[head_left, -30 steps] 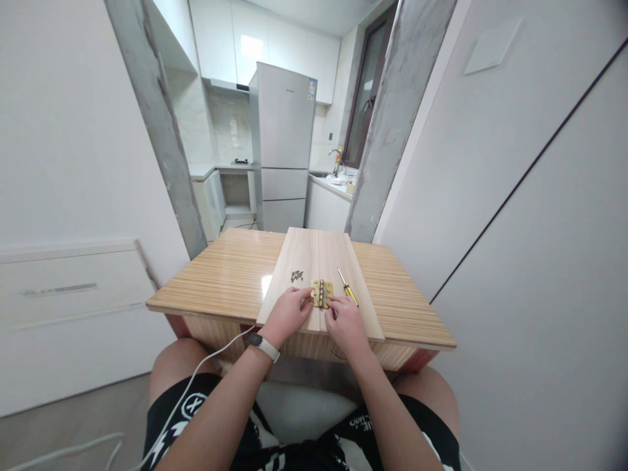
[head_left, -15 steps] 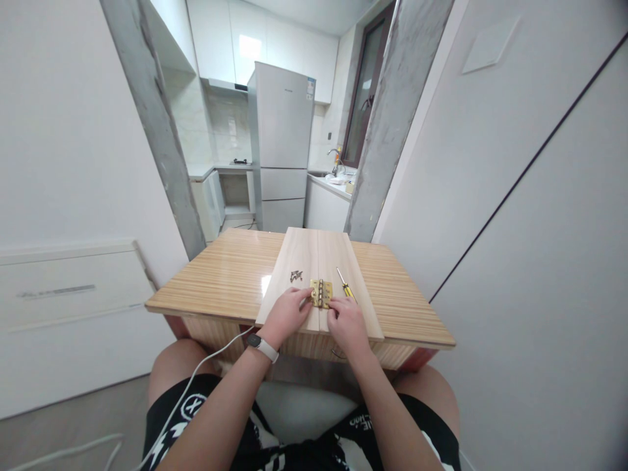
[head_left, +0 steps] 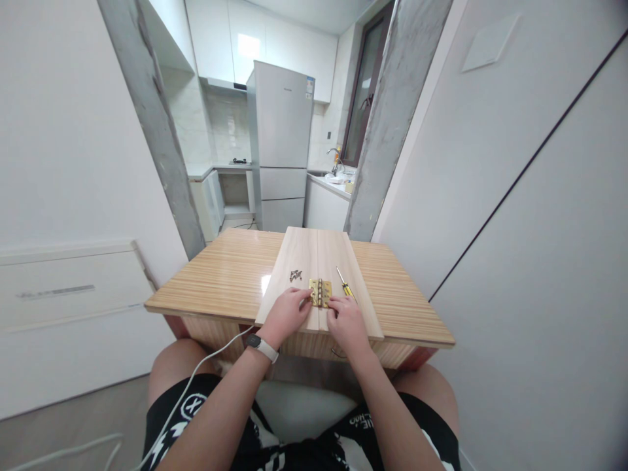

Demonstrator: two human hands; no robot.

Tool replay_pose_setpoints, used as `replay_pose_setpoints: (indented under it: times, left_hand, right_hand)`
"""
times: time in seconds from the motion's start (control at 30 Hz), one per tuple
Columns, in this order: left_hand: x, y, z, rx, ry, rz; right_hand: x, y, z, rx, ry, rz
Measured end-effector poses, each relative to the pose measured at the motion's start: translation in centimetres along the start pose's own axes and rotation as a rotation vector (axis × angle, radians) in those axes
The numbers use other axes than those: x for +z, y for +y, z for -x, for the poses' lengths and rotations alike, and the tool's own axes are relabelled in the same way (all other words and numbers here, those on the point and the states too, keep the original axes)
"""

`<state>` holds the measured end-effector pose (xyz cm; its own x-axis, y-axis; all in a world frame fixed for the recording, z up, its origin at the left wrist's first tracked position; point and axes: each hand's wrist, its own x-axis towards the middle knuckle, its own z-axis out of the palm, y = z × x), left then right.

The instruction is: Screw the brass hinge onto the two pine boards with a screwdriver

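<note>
A brass hinge lies unfolded across the seam between two pale wooden boards. My left hand grips the hinge's left leaf at its edge, the fingers bent and close together. On the other side, my right hand has its curled fingertips at the lower right corner of the hinge. A small pile of screws rests on the left board. Just beyond my right hand is a screwdriver with a yellow and black handle, its shaft pointing away from me.
The boards lie on a shiny wood-grain table in front of my knees. A white cable runs over my left leg to the table's front edge. White walls flank the table; a fridge stands beyond it.
The view has shifted very slightly. Both hands stay at the hinge, and the screws and screwdriver lie where they were.
</note>
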<state>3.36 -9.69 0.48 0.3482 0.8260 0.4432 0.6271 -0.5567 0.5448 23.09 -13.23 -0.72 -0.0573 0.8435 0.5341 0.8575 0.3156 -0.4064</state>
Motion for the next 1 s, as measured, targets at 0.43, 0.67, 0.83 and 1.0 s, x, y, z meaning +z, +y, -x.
replay_pose_setpoints:
  times: [0.43, 0.67, 0.83, 1.0]
  left_hand:
    - [-0.25, 0.1, -0.03, 0.0, -0.005, 0.02]
    - [-0.14, -0.08, -0.02, -0.01, -0.007, 0.005]
    - [-0.07, -0.13, 0.0, -0.007, -0.006, -0.002]
    - [0.02, -0.19, 0.04, -0.005, 0.003, -0.01]
  right_hand:
    - [0.0, -0.13, -0.01, 0.005, 0.014, 0.015]
    - [0.2, 0.11, 0.02, -0.002, 0.023, 0.021]
    - [0.18, -0.02, 0.07, -0.013, 0.028, 0.027]
    - [0.07, -0.12, 0.07, -0.019, 0.021, 0.032]
